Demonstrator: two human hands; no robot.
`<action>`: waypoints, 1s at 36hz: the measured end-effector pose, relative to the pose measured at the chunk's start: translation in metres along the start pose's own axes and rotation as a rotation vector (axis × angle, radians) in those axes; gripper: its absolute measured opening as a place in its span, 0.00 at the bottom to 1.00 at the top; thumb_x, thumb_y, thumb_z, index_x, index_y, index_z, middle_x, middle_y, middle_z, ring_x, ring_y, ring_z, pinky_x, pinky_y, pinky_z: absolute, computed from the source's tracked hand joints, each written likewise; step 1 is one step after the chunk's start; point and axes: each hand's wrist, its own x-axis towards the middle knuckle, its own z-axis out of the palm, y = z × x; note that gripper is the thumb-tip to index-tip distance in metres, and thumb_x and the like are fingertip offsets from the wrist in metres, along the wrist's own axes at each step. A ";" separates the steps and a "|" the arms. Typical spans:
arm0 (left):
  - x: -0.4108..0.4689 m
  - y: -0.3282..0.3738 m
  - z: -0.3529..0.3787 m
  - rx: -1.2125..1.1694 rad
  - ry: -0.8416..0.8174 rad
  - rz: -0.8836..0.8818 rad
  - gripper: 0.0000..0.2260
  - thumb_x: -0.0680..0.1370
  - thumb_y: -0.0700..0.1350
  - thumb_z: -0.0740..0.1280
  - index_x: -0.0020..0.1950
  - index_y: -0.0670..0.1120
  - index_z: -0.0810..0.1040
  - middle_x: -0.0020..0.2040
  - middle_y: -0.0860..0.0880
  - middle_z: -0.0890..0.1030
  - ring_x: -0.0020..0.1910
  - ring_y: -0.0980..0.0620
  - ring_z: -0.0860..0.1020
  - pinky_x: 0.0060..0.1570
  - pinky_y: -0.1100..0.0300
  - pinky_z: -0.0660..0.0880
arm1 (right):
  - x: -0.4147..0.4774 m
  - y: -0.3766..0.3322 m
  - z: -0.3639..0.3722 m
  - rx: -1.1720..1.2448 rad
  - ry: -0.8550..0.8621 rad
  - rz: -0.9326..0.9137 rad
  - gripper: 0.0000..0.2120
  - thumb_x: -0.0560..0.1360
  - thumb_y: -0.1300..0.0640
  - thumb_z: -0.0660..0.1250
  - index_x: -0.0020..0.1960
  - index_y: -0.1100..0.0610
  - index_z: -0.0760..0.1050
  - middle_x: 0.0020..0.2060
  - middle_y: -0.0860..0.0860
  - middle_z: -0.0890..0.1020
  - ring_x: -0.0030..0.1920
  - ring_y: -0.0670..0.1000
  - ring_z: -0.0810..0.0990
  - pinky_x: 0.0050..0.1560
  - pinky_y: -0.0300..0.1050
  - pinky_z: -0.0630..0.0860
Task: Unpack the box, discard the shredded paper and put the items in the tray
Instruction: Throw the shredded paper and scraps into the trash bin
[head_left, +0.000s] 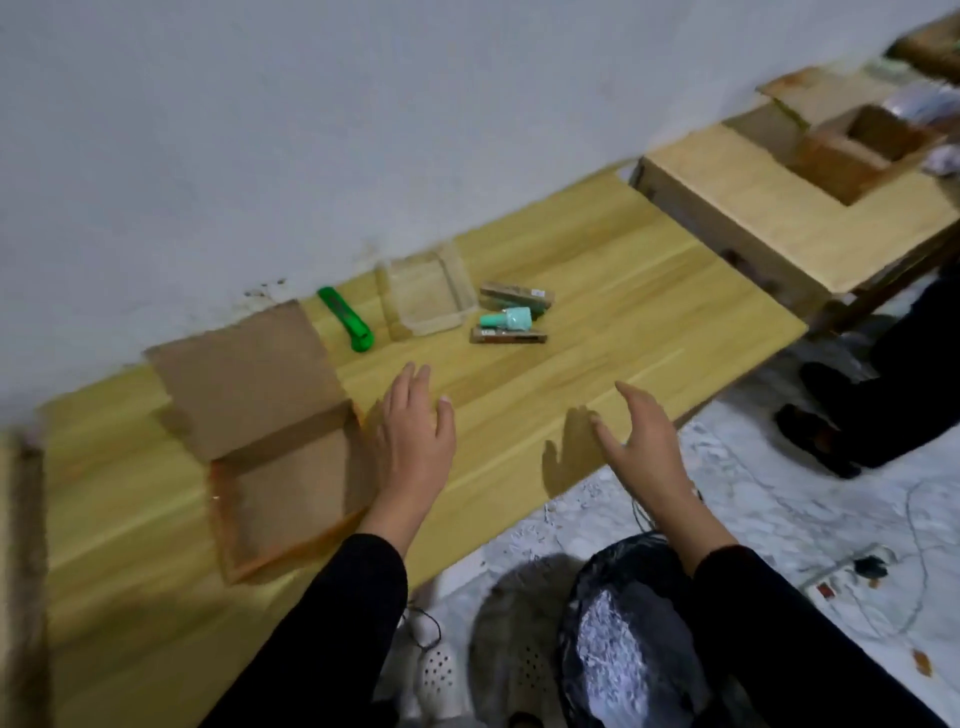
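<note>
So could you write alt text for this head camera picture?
Two empty hands, left hand and right hand, hover open over a wooden table beside an open cardboard box. Farther back, small items lie beside a clear tray and green cutter.

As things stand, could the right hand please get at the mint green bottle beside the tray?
Probably yes: the right hand is open and empty, and only bare table lies between it and the mint green bottle.
</note>
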 end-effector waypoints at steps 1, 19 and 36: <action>0.000 -0.012 -0.012 -0.012 0.059 -0.047 0.19 0.81 0.47 0.56 0.72 0.45 0.64 0.74 0.45 0.64 0.72 0.46 0.62 0.68 0.49 0.64 | 0.005 -0.019 0.007 0.027 -0.028 -0.037 0.26 0.76 0.51 0.64 0.71 0.59 0.63 0.68 0.56 0.69 0.69 0.55 0.67 0.68 0.49 0.64; -0.047 -0.144 -0.088 -0.306 0.142 -0.570 0.21 0.82 0.40 0.55 0.75 0.48 0.58 0.72 0.44 0.67 0.66 0.46 0.71 0.46 0.70 0.62 | -0.026 -0.156 0.155 0.275 -0.503 -0.131 0.25 0.77 0.57 0.61 0.72 0.46 0.60 0.67 0.50 0.73 0.62 0.53 0.75 0.62 0.54 0.74; -0.048 0.070 0.027 -0.579 -0.274 -0.100 0.18 0.80 0.41 0.61 0.70 0.46 0.70 0.65 0.46 0.76 0.59 0.56 0.74 0.48 0.75 0.67 | -0.079 0.031 -0.057 0.352 0.182 0.253 0.18 0.76 0.57 0.64 0.64 0.46 0.72 0.47 0.46 0.81 0.46 0.49 0.81 0.44 0.41 0.76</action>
